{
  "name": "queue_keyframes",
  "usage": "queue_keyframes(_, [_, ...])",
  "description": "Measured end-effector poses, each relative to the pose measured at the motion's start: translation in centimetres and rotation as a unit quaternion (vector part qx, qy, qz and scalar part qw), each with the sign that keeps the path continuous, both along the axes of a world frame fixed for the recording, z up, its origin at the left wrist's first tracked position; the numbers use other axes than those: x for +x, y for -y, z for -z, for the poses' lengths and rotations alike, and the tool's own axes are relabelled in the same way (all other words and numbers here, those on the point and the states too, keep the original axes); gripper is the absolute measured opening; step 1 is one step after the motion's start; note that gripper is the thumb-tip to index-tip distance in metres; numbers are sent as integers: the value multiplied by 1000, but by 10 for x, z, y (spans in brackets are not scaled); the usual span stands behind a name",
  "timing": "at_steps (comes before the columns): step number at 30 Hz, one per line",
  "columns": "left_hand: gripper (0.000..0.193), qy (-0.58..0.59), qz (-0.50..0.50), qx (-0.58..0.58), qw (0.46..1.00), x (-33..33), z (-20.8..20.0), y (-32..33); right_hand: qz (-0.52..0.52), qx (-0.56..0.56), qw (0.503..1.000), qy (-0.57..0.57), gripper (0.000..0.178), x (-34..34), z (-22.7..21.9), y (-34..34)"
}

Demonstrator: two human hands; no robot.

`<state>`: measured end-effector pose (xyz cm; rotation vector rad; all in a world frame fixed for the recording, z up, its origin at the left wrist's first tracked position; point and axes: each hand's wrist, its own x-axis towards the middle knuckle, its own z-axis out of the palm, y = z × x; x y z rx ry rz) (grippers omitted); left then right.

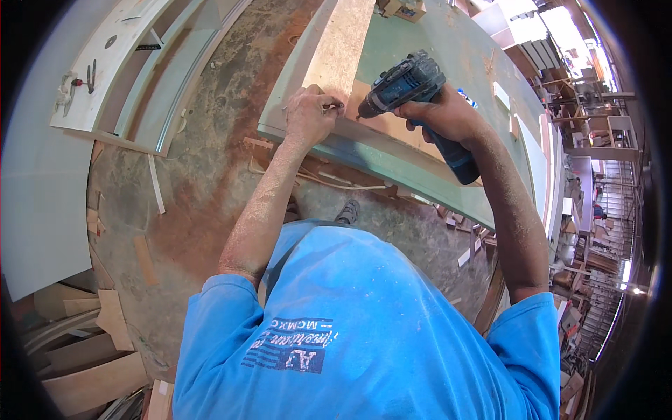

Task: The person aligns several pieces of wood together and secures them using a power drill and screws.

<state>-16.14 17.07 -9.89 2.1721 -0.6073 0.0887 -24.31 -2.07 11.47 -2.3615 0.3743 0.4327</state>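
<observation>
My right hand (451, 115) is wrapped round the grip of a dark blue cordless drill (407, 82). Its nose points left and stops a short way from the fingers of my left hand (310, 115). Those fingers are pinched together at the edge of a pale wooden board (343, 45). Whatever small thing they hold is too hidden to name. Under both hands lies a light green panel (399, 45) with a raised wooden edge along its near side. Wood dust coats both my forearms.
Left stands a pale cabinet frame (105, 70) with dark-handled pliers (92, 75) on it. Board offcuts (91, 371) are piled at the lower left. A small cardboard box (404, 10) sits at the panel's far side. Shelves and scrap wood fill the right; strips litter the concrete floor (203, 168).
</observation>
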Motion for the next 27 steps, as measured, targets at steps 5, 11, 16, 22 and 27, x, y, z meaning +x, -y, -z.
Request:
queue_keyframes(5, [16, -18, 8, -4, 1000, 0, 1, 0, -13, -13, 1000, -3, 39, 2, 6, 0])
queue_keyframes(11, [20, -48, 22, -21, 998, 0, -15, -6, -19, -15, 1000, 16, 39, 1, 6, 1])
queue_keyframes(16, [21, -15, 2, -96, 995, -17, -17, -6, -36, -5, 999, 22, 38, 4, 10, 12])
queue_keyframes(22, [28, -77, 19, -104, 991, -50, -18, 14, -42, 22, 999, 19, 35, 2, 2, 9])
queue_keyframes(27, [31, -128, -9, -90, 988, -54, -10, 29, -30, 4, 999, -19, 39, -1, -15, -1])
